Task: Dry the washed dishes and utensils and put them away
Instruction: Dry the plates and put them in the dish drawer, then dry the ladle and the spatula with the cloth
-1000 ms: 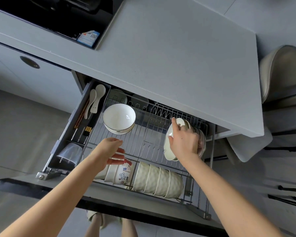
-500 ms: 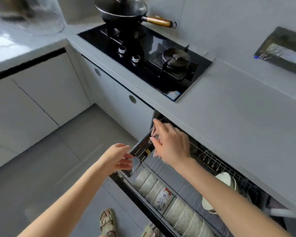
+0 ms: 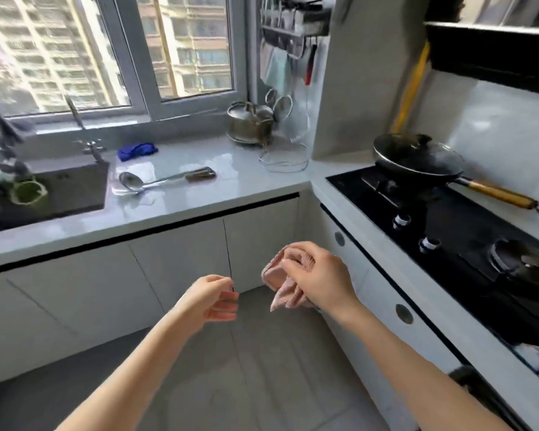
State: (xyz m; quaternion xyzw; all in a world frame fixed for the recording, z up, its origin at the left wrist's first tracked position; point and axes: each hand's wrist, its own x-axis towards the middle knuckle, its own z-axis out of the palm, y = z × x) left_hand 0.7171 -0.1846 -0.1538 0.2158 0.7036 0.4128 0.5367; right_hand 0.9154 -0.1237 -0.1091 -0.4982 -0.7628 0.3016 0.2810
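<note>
Fingers (image 3: 311, 248) of the right hand (image 3: 322, 276) grip the pink cloth (image 3: 285, 298) hanging below.

No writing is legible; the sticker (image 3: 531, 357) on the hob (image 3: 448, 219) is blurred.

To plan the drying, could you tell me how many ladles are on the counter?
1: a ladle on the counter beside the sink; the sink may hide more.

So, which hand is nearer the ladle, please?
Left. The left hand is in front of the ladle, slightly right; the right hand, holding the pink cloth, is farther right.
</note>
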